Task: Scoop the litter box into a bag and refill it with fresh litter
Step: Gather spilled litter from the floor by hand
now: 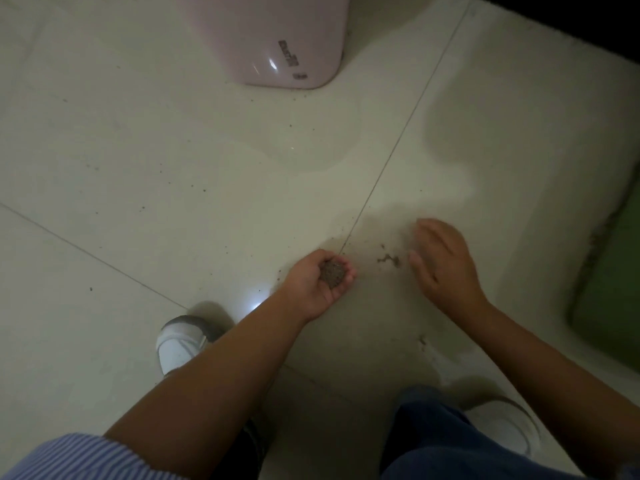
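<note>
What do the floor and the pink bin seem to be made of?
Floor: probably glazed ceramic tile, pale and glossy; grout lines cross it and a light glares off it. Pink bin: likely smooth moulded plastic, with rounded corners, bright highlights and printed lettering.

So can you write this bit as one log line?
left hand: cupped, holding spilled litter | right hand: open, sweeping loose litter | floor: grains scattered

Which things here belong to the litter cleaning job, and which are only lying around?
Belong to the job:
- left hand, cupped, holding gathered litter
- right hand, palm down beside the spilled litter on the floor tiles
- scattered grains farther off

Just there:
- pink plastic container, use unclear
- green object at the right edge
- white shoes
</note>
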A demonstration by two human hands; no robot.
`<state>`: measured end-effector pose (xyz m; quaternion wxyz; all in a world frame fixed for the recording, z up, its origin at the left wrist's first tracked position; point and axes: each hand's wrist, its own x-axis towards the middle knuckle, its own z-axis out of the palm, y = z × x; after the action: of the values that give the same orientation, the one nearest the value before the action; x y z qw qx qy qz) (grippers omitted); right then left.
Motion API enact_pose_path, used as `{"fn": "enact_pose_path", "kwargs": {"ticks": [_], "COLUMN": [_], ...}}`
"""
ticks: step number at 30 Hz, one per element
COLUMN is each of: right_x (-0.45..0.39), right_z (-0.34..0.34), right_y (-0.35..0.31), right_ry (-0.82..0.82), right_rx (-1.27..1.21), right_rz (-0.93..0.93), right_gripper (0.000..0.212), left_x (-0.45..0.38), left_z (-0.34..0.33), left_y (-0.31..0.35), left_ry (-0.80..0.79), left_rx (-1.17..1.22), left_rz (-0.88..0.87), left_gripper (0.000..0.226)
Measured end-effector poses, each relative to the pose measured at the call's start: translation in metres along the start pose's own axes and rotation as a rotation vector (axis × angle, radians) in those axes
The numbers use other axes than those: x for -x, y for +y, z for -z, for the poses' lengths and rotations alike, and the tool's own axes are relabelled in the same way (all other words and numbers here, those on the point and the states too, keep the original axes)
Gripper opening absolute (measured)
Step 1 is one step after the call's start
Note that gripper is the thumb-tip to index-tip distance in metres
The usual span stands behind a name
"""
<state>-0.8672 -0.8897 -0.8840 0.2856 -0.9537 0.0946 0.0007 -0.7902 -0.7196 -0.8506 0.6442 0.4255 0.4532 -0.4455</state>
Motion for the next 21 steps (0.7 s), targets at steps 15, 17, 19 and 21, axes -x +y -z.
{"fn": "enact_pose_path", "kwargs": {"ticks": [15,17,19,21], "right_x": [-0.012,-0.028,-0.045,-0.053], "right_z": [-0.066,-0.064,-0.059,-0.053], "right_y": [-0.050,-0.047,-0.042,-0.028], "right_ry": [-0.065,-0.050,-0.181,-0.355], "right_rx": [-0.066,-0.013,0.078,0.179], "right_rz": [0.320,0.374,0.492,0.657], "right_gripper": [0.052,0.060,0.070,0.071], "left_x": [0.004,0.004,0.005,0.007], "left_z": [0.050,0.051,0.053,0.056], "left_y": [0.032,0.028,0.023,0.017], "left_ry": [0.110,0.105,0.113,0.126], "left_rx": [0.166,0.177,0.184,0.182], "left_rz": [-0.138,-0.139,-0.143,-0.146], "left_gripper": [0.034,0.034,0.034,0.034]}}
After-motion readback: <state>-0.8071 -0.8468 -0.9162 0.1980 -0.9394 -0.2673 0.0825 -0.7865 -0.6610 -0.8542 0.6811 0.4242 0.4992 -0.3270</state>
